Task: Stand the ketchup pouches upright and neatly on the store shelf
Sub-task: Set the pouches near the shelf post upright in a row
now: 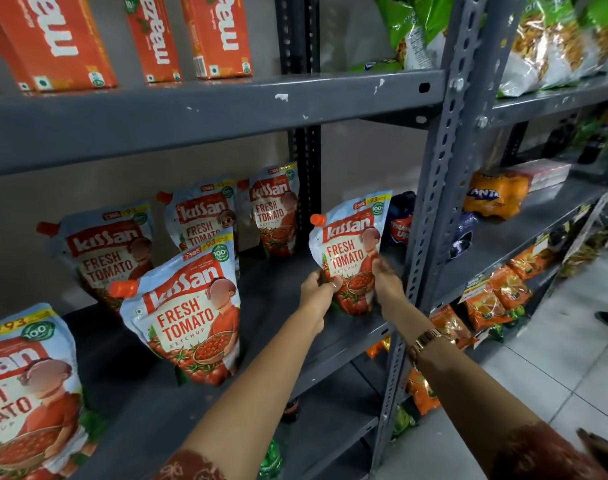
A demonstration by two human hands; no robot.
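- Nearest, at the lower left of the frame, one ketchup pouch point(25, 393) stands at the front edge of the grey shelf point(330, 344), cut off by the frame; "FRESH TOMATO" and a "93" price flash can be read on it.
- A little further in, left of centre, a second pouch point(186, 310) stands up but leans, reading "Kissan FRESH TOMATO KETCHUP" with a green "100%" badge.
- Right of centre, both hands hold a third pouch point(351, 251) by its lower corners, its base at or just above the shelf near the right upright post point(430, 209); I cannot tell whether it is touching down.
- The left hand point(318, 287) pinches the bottom left corner between thumb and fingers; the right hand point(385, 278) closes on the bottom right corner, a watch point(425, 341) on that wrist.
- Further back, three more pouches lean against the rear wall: one point(105, 251) at mid-left, one point(202, 216) partly hidden behind the leaning pouch, one point(276, 209) by the back post.
- As I judge it, the job is well along: all six are roughly upright, but the rows are ragged and several tilt, so straightening and lining up remain.
- Farthest, at the upper left, orange "maaza" cartons point(53, 39) appear upside down; on the right bay sits an orange "FANTA" pack point(494, 195).
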